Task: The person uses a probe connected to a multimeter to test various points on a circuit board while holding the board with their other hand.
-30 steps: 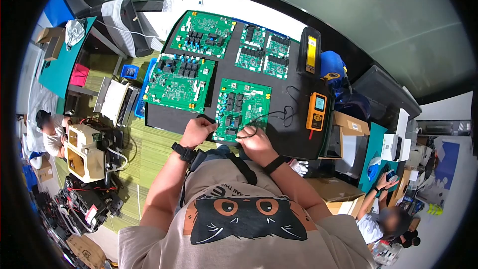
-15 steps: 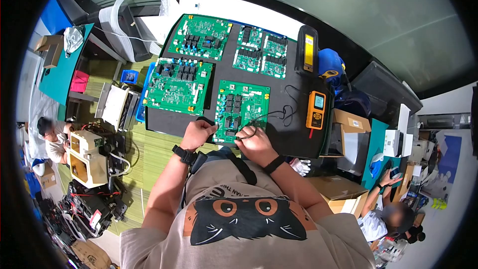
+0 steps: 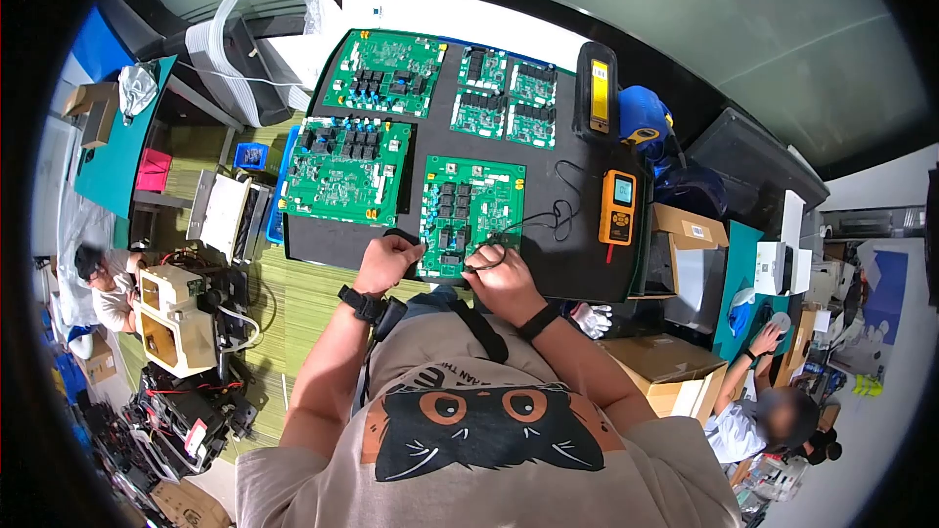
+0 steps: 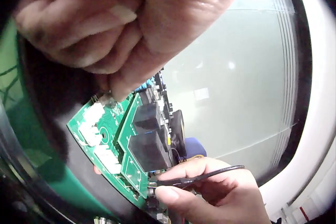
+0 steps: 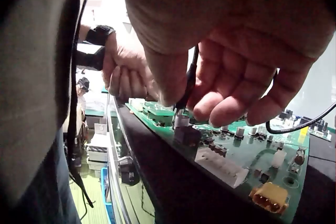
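A green circuit board with black block components lies on the black table mat near its front edge. My left hand is at the board's lower left corner, fingers curled and pinching its edge; in the left wrist view those fingertips meet the corner. Between thumb and fingers, my right hand pinches the tapered end of a black cable. The metal tip of that cable end is right at a small connector along the board's front edge. The cable loops back across the mat toward an orange handheld meter.
Two more large boards lie at the left, with several small boards at the back. A black device with a yellow label and a blue tool stand back right. Cardboard boxes sit right of the table.
The head view has tilted slightly, so the table and boards sit a little further left. Both hands keep their places on the board and the cable end.
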`<control>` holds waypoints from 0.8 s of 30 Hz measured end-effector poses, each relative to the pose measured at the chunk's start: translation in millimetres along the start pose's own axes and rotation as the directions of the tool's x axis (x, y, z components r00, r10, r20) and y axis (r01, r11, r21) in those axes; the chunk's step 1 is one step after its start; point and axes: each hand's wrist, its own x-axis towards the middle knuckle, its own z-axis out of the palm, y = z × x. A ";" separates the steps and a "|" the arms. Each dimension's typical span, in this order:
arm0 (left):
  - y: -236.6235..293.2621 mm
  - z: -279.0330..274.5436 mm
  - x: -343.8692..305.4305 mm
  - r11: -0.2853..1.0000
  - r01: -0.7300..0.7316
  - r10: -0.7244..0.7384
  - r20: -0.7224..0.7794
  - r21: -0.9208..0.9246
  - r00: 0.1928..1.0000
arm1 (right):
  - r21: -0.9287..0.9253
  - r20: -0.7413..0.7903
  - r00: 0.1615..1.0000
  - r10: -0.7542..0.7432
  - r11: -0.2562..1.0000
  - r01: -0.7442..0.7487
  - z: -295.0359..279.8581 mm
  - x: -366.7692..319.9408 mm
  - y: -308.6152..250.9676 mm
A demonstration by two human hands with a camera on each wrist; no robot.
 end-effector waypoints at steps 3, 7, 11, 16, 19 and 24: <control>4.4 1.0 -2.2 1.000 0.002 -0.002 -0.031 0.011 1.000 | 0.017 -0.013 1.000 -0.006 1.000 0.006 0.1 1.9 0.4; 2.9 1.3 -1.5 1.000 0.025 -0.025 -0.031 -0.001 0.999 | -0.023 0.055 0.997 -0.056 0.998 0.057 0.3 6.4 0.4; 5.5 2.3 -4.7 0.999 0.047 -0.047 -0.046 0.000 0.998 | 0.019 0.092 0.992 -0.081 0.997 0.080 3.7 7.0 6.8; 8.8 3.9 -7.6 0.998 0.060 -0.062 -0.056 -0.027 0.997 | 0.104 0.133 0.986 -0.105 0.990 0.092 4.5 10.8 14.3; 6.3 6.0 -4.8 0.996 0.087 -0.088 -0.054 -0.029 0.995 | 0.174 0.135 0.984 -0.119 0.980 0.094 0.2 10.9 19.2; 6.1 5.2 -5.9 0.995 0.092 -0.095 -0.068 -0.039 0.993 | 0.260 0.027 0.995 -0.101 0.961 0.091 -16.8 6.2 23.4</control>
